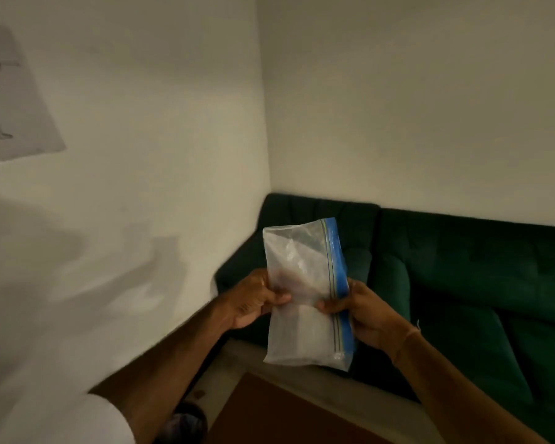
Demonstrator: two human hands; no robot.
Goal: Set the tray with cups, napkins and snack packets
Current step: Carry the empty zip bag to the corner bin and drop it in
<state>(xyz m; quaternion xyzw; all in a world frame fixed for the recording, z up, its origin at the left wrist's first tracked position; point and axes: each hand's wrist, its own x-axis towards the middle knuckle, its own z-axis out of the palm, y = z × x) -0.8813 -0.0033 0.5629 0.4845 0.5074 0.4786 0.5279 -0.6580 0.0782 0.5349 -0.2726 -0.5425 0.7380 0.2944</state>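
I hold a clear plastic zip bag (305, 328) with a blue seal strip along its right edge, upright in front of me. My left hand (253, 299) pinches its left side near the middle. My right hand (362, 315) grips the blue seal edge on the right. The bag looks pale and cloudy; what is inside it I cannot make out. No tray, cups or napkins are in view.
A dark green sofa (462, 283) runs along the right wall into the room's corner. A reddish-brown surface (285, 415) lies below my hands. A paper sheet with a drawing (10, 100) hangs on the left wall.
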